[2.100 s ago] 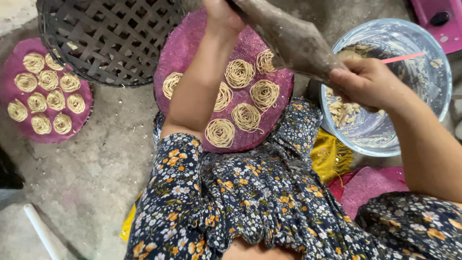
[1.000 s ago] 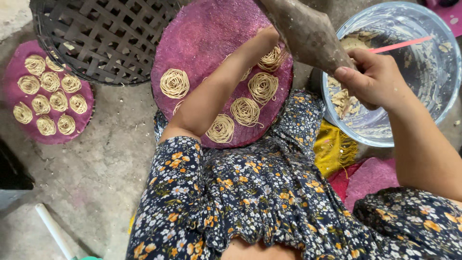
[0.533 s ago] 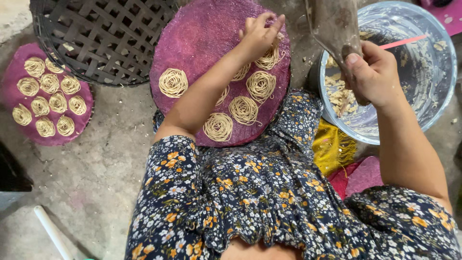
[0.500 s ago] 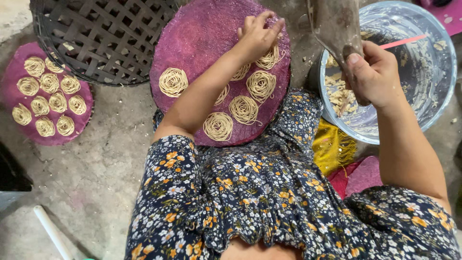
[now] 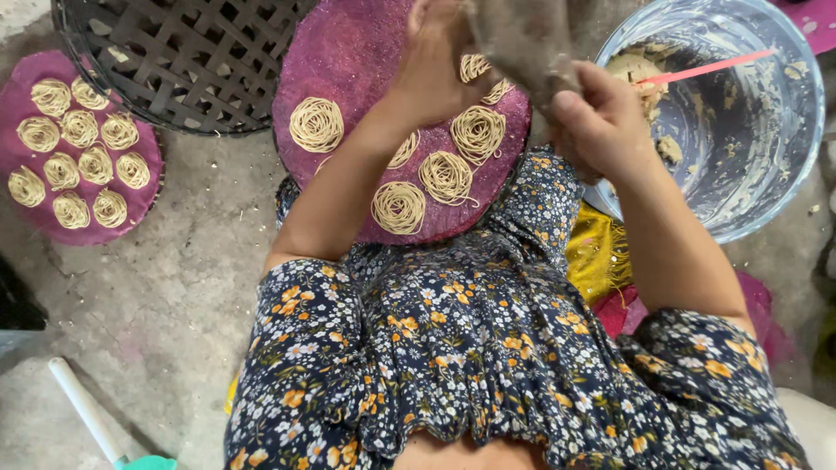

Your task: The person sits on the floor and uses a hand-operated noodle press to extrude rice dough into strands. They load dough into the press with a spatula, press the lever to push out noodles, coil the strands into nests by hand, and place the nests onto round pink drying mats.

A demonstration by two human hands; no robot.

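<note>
I judge the soft grey dough-smeared cloth bag (image 5: 522, 43) squeezable, both hands' fingers clamped round it above the round purple woven mat (image 5: 348, 52).

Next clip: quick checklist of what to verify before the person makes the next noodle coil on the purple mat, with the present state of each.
1. Both hands on the press: left hand and right hand hold the grey press. Ok.
2. Free room on the near purple mat: bare upper part. Ok.
3. Press over the mat: it sits at the mat's right edge. Ok.
4. Finished coils lie apart: mostly, some hidden by the forearm. Cannot tell.
5. Dough left in the bucket: only smears and a lump show. Cannot tell.
6. Far mat: filled with coils. Not ok for more.
</note>
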